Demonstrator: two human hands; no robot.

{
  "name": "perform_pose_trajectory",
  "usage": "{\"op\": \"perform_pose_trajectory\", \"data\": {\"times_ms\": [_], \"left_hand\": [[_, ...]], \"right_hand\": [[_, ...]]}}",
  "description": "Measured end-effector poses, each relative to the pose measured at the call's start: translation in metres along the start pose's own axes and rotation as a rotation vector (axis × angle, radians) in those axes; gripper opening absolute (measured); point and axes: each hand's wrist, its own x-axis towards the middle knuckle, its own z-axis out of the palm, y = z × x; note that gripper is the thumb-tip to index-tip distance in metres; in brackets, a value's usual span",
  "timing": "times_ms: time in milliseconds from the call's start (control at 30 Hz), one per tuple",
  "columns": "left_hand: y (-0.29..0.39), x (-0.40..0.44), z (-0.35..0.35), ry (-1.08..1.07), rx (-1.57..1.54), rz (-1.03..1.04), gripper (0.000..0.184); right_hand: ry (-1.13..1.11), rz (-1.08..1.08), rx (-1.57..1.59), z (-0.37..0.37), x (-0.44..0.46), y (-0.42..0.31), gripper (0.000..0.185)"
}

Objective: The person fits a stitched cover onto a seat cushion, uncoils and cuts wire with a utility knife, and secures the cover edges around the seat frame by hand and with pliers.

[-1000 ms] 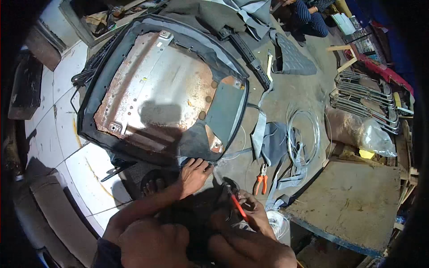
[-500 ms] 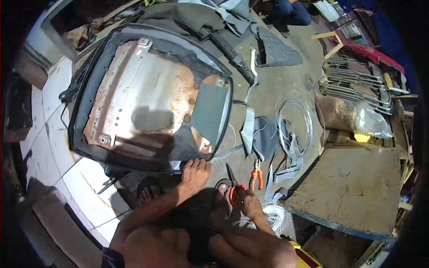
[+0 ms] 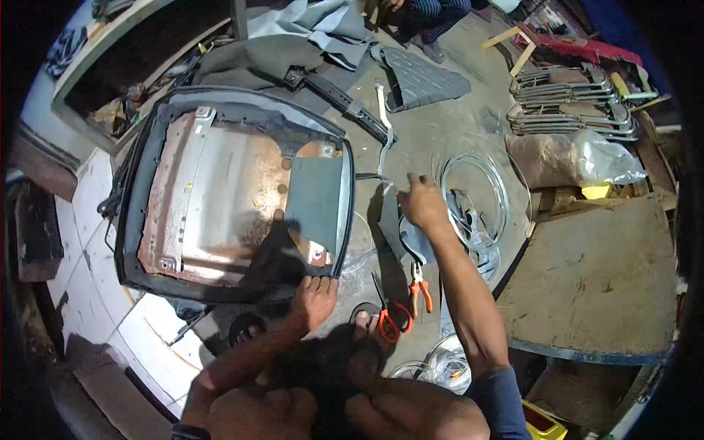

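A seat part (image 3: 220,198) with a rusty metal underside and dark fabric rim lies on the floor. My left hand (image 3: 316,299) grips its near right edge, fingers curled over the fabric rim. My right hand (image 3: 425,204) is over the grey fabric pieces (image 3: 416,240), fingers bent; what it holds, if anything, is too small to tell. Red-handled scissors (image 3: 391,320) lie partly open beside my foot. Orange-handled pliers (image 3: 419,290) lie to their right. A coil of clear wire (image 3: 477,202) rests right of my right hand.
A wooden board (image 3: 594,279) stands at the right, with a plastic bag (image 3: 601,161) and metal frames (image 3: 572,103) behind it. A black metal rail (image 3: 345,106) and quilted fabric (image 3: 422,77) lie farther back. Another person's legs (image 3: 436,18) show at the top.
My right hand has put down the scissors and reached forward to the grey fabric. My left hand stays at the seat part's edge. The view has shifted.
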Motion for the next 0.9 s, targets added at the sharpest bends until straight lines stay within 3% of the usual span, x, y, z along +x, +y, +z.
{"op": "perform_pose_trajectory", "data": {"times_ms": [33, 67, 133, 167, 200, 267, 300, 467, 567, 600, 667, 733, 800, 833, 900], "left_hand": [[0.002, -0.002, 0.003, -0.026, 0.011, -0.066, 0.006], [0.001, 0.004, -0.002, -0.051, 0.021, -0.133, 0.007], [0.000, 0.003, -0.006, -0.079, -0.071, -0.198, 0.005], [-0.002, -0.003, 0.002, -0.027, -0.045, -0.141, 0.008], [-0.002, -0.005, 0.002, 0.025, -0.025, -0.093, 0.014], [-0.004, -0.006, -0.001, -0.026, -0.112, -0.087, 0.019], [-0.006, 0.000, -0.006, -0.064, -0.148, -0.050, 0.020], [-0.010, 0.001, -0.009, -0.087, -0.145, 0.020, 0.025], [-0.010, -0.002, -0.016, -0.108, -0.116, -0.013, 0.030], [-0.008, 0.001, -0.027, -0.139, -0.163, -0.055, 0.031], [-0.005, 0.003, -0.029, -0.174, -0.208, -0.093, 0.033], [-0.006, -0.003, -0.021, -0.150, -0.131, -0.156, 0.033], [-0.004, 0.003, -0.027, -0.102, -0.146, -0.185, 0.031], [0.001, 0.002, -0.030, -0.050, -0.175, -0.212, 0.029], [0.003, 0.004, -0.024, -0.102, -0.196, -0.332, 0.027]], "right_hand": [[-0.180, 0.120, -0.140, 0.012, 0.004, 0.001, 0.024], [-0.169, 0.133, -0.130, 0.017, 0.004, 0.006, 0.024], [-0.383, 0.221, -0.100, 0.024, -0.004, 0.013, 0.028], [-0.237, 0.125, -0.120, 0.014, -0.022, 0.012, 0.026], [-0.236, 0.126, -0.120, 0.015, -0.029, 0.018, 0.026], [-0.012, 0.075, -0.175, 0.018, -0.044, 0.035, 0.033], [0.036, 0.085, -0.056, 0.020, -0.052, 0.041, 0.037], [0.227, 0.019, -0.127, 0.041, -0.060, 0.074, 0.043], [-0.028, 0.150, -0.109, 0.049, -0.041, 0.084, 0.041], [-0.019, 0.148, -0.101, 0.056, -0.030, 0.089, 0.041], [-0.425, 0.357, 0.023, 0.076, -0.013, 0.101, 0.040], [-0.304, 0.254, -0.093, 0.100, -0.011, 0.118, 0.037], [-0.239, 0.349, 0.120, 0.101, -0.007, 0.115, 0.032], [-0.062, 0.239, 0.118, 0.101, -0.015, 0.113, 0.029], [-0.017, 0.085, 0.255, 0.054, -0.019, 0.072, 0.025]]}}
